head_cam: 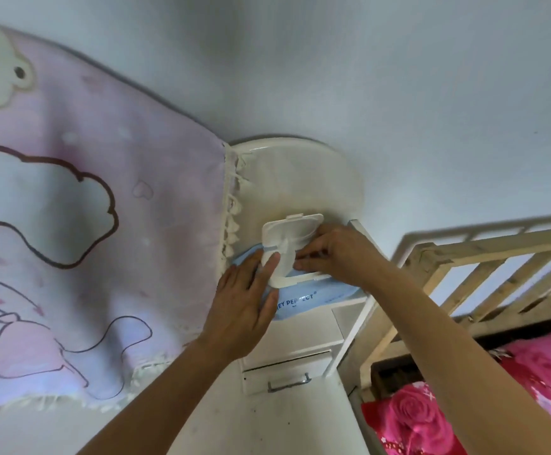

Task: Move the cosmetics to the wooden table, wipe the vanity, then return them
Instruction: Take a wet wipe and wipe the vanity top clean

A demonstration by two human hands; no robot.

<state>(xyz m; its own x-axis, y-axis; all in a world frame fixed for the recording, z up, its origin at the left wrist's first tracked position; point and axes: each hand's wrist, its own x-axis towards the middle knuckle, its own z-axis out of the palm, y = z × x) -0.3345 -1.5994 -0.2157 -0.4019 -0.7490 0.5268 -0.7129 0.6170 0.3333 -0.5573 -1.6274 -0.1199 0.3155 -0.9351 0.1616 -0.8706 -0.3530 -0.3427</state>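
Note:
A light blue pack of wet wipes [303, 302] lies on the white vanity [297, 178], its white plastic lid [292, 231] flipped open and standing up. My left hand [244, 303] lies flat on the pack's left side, fingers straight, index finger along the dispenser frame. My right hand [330, 254] reaches into the opening and pinches a white wipe [284, 261] with thumb and fingers. No cosmetics show on the vanity top.
A pink cartoon blanket [80, 224] hangs over the furniture to the left, touching the vanity. A drawer with a metal handle [289, 382] sits below. A wooden bed rail [484, 274] and pink floral bedding [484, 408] stand at the right.

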